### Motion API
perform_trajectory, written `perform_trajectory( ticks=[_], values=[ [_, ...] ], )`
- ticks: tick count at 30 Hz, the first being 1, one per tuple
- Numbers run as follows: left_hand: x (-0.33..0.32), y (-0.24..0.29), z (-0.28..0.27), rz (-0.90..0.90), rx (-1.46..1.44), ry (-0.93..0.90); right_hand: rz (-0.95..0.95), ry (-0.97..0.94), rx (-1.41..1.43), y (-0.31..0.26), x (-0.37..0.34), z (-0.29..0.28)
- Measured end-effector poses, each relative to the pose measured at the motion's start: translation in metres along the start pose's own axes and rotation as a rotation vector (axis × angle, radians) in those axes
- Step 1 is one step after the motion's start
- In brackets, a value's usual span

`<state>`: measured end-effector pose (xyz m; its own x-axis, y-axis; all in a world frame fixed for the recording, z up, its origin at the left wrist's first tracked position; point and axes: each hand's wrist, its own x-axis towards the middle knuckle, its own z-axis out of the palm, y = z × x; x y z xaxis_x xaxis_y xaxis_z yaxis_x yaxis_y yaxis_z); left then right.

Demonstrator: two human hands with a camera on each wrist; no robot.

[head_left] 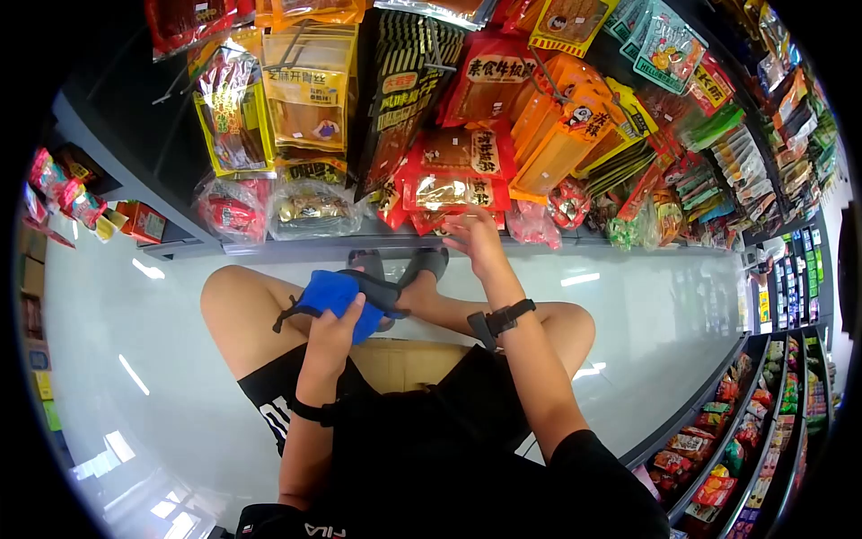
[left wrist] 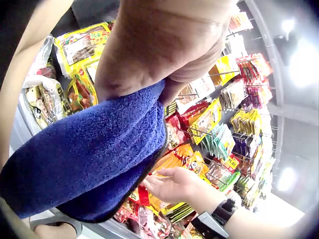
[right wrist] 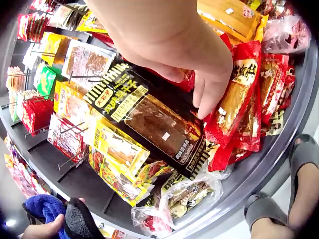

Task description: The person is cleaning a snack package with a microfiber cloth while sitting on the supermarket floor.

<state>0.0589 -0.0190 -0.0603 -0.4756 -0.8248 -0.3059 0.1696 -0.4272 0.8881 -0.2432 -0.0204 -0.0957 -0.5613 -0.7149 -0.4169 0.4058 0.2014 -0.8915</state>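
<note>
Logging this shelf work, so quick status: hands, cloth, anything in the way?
Left hand gripping blue cloth. Right hand by red packets, contact unclear. Black packet close beside, possibly in the way.

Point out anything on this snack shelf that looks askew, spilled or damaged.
The red packets by the right hand look askew: they sit overlapping at mismatched angles along the front of the shelf, while a yellow packet left of them in the head view hangs fairly straight. No spill or tear stands out.

Cloth [left wrist: 94,147] is blue/gry, pkt [right wrist: 160,127] blk w/ yel stripes.
</note>
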Motion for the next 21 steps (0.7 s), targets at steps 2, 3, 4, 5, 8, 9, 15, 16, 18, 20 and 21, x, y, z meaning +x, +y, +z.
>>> perform_trajectory(
  ticks=[2, 3, 4, 5, 8, 9, 15, 16, 18, 20, 21],
  values=[
    [0.005, -0.011, -0.002, -0.004, 0.014, 0.010, -0.025, -0.047, -0.035, -0.009, 0.011, -0.005],
    [0.008, -0.013, -0.002, -0.003, 0.026, 0.024, -0.052, -0.100, -0.074, -0.014, 0.017, -0.007],
    [0.008, -0.009, 0.001, -0.005, 0.024, 0.019, -0.084, -0.110, -0.071, -0.024, 0.018, -0.002],
    [0.007, -0.003, 0.006, -0.045, -0.016, -0.003, -0.084, -0.107, -0.073, -0.035, 0.021, 0.003],
    [0.014, -0.007, 0.011, -0.083, -0.066, -0.017, -0.247, -0.062, -0.081, -0.062, 0.043, 0.017],
    [0.019, -0.013, 0.011, -0.079, -0.072, -0.013, -0.251, -0.060, -0.082, -0.070, 0.055, 0.022],
    [0.032, -0.012, 0.005, -0.124, -0.251, -0.052, -0.659, 0.226, -0.550, -0.118, 0.134, 0.059],
    [0.035, -0.012, 0.001, -0.173, -0.317, -0.032, -0.668, 0.333, -0.583, -0.127, 0.138, 0.067],
    [0.043, -0.014, -0.004, -0.249, -0.410, -0.005, -0.675, 0.383, -0.627, -0.142, 0.151, 0.087],
    [0.049, -0.018, -0.005, -0.238, -0.387, 0.010, -0.610, 0.467, -0.760, -0.161, 0.147, 0.100],
    [0.051, -0.020, -0.007, -0.229, -0.365, 0.041, -0.613, 0.474, -0.759, -0.165, 0.154, 0.099]
  ],
)
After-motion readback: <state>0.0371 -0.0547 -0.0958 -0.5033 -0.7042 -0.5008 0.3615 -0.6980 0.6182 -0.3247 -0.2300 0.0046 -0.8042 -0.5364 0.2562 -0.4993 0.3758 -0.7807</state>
